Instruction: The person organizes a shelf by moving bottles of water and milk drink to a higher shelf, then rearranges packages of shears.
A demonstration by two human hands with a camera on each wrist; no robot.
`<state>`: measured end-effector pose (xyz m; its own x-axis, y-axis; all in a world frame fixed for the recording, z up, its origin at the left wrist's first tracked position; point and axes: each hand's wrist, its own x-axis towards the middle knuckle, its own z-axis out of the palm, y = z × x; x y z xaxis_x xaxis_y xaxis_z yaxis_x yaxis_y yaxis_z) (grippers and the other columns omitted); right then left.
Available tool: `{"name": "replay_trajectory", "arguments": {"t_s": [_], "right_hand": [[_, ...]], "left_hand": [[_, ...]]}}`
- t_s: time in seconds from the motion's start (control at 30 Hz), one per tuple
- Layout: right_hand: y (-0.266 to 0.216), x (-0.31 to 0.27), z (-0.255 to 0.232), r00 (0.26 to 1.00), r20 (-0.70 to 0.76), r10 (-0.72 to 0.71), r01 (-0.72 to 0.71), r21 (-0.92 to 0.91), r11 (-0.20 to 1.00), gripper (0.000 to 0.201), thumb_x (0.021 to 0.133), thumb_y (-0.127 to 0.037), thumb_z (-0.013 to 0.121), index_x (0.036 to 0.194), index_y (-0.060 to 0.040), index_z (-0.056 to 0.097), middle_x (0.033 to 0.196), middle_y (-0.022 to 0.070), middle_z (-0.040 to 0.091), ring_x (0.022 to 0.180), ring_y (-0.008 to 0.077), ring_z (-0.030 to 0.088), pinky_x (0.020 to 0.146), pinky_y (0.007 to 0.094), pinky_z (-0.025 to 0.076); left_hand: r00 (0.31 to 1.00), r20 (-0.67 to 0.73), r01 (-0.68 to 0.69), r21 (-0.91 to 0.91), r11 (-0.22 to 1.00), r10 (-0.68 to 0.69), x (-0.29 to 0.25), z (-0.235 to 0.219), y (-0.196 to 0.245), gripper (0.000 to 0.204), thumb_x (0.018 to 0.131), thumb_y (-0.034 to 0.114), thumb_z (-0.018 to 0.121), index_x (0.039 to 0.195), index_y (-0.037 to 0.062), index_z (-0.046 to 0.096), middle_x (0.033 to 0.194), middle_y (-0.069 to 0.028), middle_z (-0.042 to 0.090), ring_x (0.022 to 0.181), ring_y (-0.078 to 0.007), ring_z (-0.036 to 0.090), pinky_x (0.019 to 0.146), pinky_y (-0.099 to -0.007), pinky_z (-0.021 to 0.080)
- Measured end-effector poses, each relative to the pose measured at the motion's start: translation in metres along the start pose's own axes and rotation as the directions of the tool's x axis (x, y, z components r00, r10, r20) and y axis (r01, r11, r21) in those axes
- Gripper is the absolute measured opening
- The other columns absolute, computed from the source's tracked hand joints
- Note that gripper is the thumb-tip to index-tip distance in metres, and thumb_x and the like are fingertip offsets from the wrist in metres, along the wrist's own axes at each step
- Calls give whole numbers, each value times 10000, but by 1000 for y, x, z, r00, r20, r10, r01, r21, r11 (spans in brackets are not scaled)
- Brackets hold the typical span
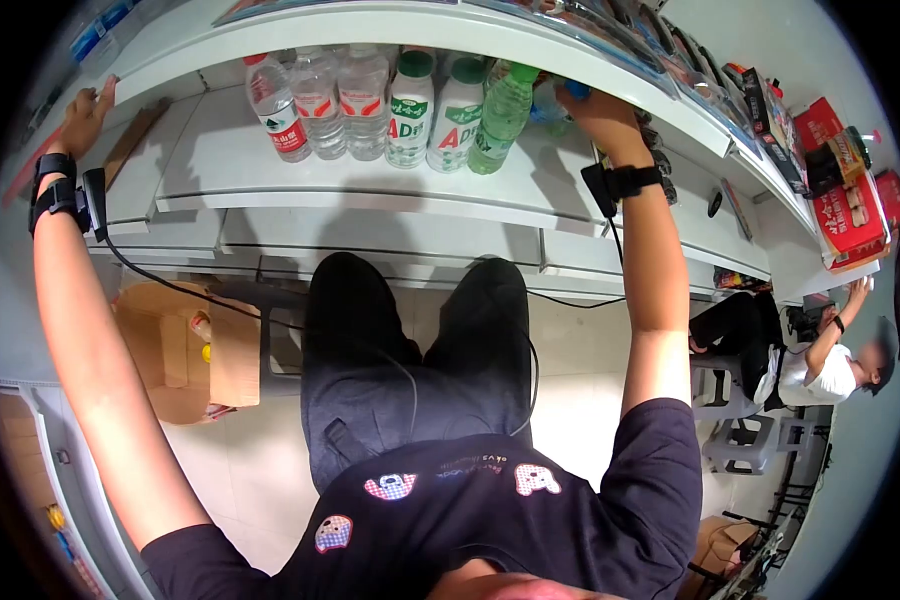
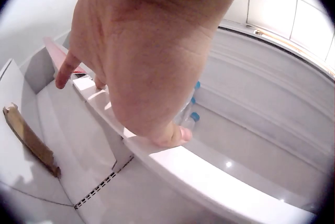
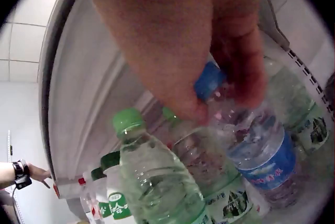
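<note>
My right hand (image 1: 605,122) reaches under the upper shelf and grips a clear water bottle (image 3: 264,158) near its neck, thumb and fingers around the blue cap (image 3: 210,80). The bottle has a blue label and leans among green-tinted bottles. One green-capped bottle (image 3: 157,171) stands right beside it. Over at the far left, my left hand (image 1: 87,118) rests on the edge of the upper shelf (image 2: 209,182), its thumb on the top face and other fingers over the far side. In the left wrist view, small blue-capped bottles (image 2: 192,119) show just past the thumb.
On the lower shelf (image 1: 360,192) stand a red-capped bottle (image 1: 278,110), clear bottles and white bottles (image 1: 410,110) with green caps. A brown strip (image 2: 32,143) lies at the left. An open carton (image 1: 235,350) sits on the floor. Another person (image 1: 820,375) sits at the right.
</note>
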<state>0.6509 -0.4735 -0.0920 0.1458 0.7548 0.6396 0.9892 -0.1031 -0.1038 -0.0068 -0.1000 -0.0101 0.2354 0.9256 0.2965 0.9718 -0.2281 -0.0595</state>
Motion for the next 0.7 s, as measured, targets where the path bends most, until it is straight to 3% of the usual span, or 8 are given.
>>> {"name": "replay_trajectory", "arguments": {"t_s": [0.07,0.13,0.23,0.3,0.4,0.5,0.63,0.7], "right_hand": [[7,-9,-2,996,-75,-41,40,-10,999,412,809,-292,723,1133,-49,643,1077,191,668,1023,368,622,887,406,483],[-1,-25,-17,994,111,23,-37,122,992,356,777,-232,754,1057,-37,652,967,173,670,922,345,640,821,390,504],[-12,-48,-24,999,47,3,-11,163,987,308,741,-194,755,991,-44,657,924,176,661,854,359,627,777,416,500],[-20,-60,-31,998,51,43,-51,179,983,304,742,-198,757,984,-43,661,914,172,661,834,348,627,766,414,502],[-31,-76,-41,995,18,94,-95,149,984,300,740,-210,771,963,-40,665,881,147,649,768,307,620,719,384,510],[-42,-80,-58,985,2,172,-168,224,960,305,743,-214,780,964,-40,665,855,119,626,741,279,611,682,362,507],[-50,-85,-71,988,-110,112,-94,160,983,273,751,-192,777,941,-36,658,836,112,599,716,253,606,633,344,494],[-56,-88,-77,983,-179,51,-35,87,996,259,752,-183,775,927,-33,656,832,112,596,706,245,603,624,344,491]], "left_hand": [[999,16,-51,52,997,50,-1,0,1,866,904,758,280,1508,138,269,1489,-237,337,1410,-376,267,1166,-460,234],[994,39,-105,108,989,102,6,7,-6,816,920,739,270,1520,186,254,1498,-227,327,1412,-377,263,1166,-462,235],[994,17,-106,138,985,105,23,25,-24,700,948,701,251,1524,303,232,1498,-225,316,1411,-375,264,1170,-461,230],[985,-25,-160,250,955,172,38,34,-35,513,1033,478,297,1523,377,185,1469,-243,336,1372,-414,311,1152,-466,277],[989,123,-122,417,901,77,5,6,8,544,1044,215,312,1520,417,144,1438,-266,355,1321,-450,364,1120,-469,337],[988,59,-156,431,889,145,11,15,0,652,1006,61,304,1524,412,122,1425,-278,360,1287,-474,393,1094,-471,374],[988,78,-153,466,871,132,20,23,-7,616,1021,108,303,1524,416,123,1438,-260,357,1301,-472,376,1105,-478,357],[978,-203,15,-139,990,-43,35,40,-21,595,1028,138,299,1524,415,121,1450,-242,350,1312,-477,360,1111,-483,346]]}}
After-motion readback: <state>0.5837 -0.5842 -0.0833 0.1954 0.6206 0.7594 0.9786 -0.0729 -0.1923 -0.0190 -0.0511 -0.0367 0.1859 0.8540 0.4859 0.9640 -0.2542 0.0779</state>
